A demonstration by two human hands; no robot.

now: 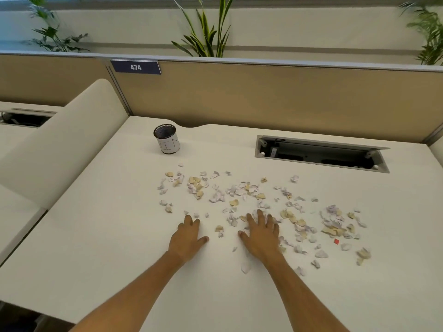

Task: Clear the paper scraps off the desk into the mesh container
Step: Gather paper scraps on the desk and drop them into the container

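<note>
Several torn paper scraps (239,191), white, lilac and tan, lie scattered across the middle and right of the white desk (107,236). One small red scrap (336,241) sits among them at the right. The mesh container (166,138), a black mesh cup wrapped in a white label, stands upright at the back left, well beyond both hands. My left hand (188,236) lies flat on bare desk at the left edge of the scraps, fingers straight. My right hand (262,232) rests palm down on top of some scraps, fingers spread. Neither hand holds anything.
An open cable hatch (321,154) is sunk into the desk at the back right. A tan partition (263,97) with a number plate (136,67) closes off the back. A cream curved divider (62,144) rises at the left. Plants stand behind the partition.
</note>
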